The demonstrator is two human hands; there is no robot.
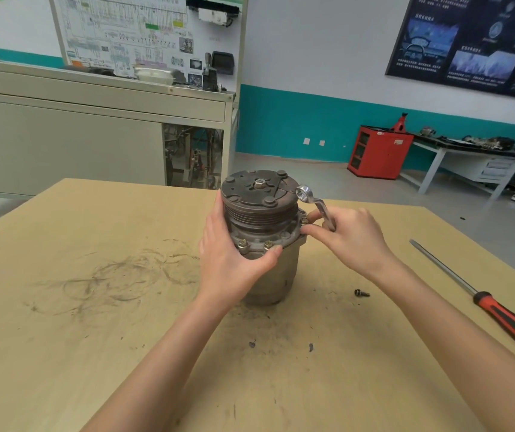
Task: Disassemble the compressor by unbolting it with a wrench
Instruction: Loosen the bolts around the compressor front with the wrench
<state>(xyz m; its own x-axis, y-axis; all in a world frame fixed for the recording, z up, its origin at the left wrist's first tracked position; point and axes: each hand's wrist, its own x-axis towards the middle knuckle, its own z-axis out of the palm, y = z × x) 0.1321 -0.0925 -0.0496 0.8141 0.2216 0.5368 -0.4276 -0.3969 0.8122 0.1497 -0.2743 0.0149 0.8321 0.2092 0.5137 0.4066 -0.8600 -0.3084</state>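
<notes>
The left hand point(228, 260) is wrapping the left side of the compressor point(259, 213), fingers curled behind the grooved pulley and the thumb pressing the front of the bolted flange. The right hand point(353, 241), just right of the compressor, is gripping the wrench point(315, 204) with curled fingers, its fingertips touching the flange's right edge. The wrench's long axis is slanting up and left out of the hand, its ring end hanging free beside the compressor's top plate; its lower end is hiding in the hand. The compressor is standing upright on the table point(94, 338), long axis vertical, pulley end up. A loose bolt point(361, 293) is lying near the compressor's right, and a screwdriver point(499, 313) is lying farther right.
</notes>
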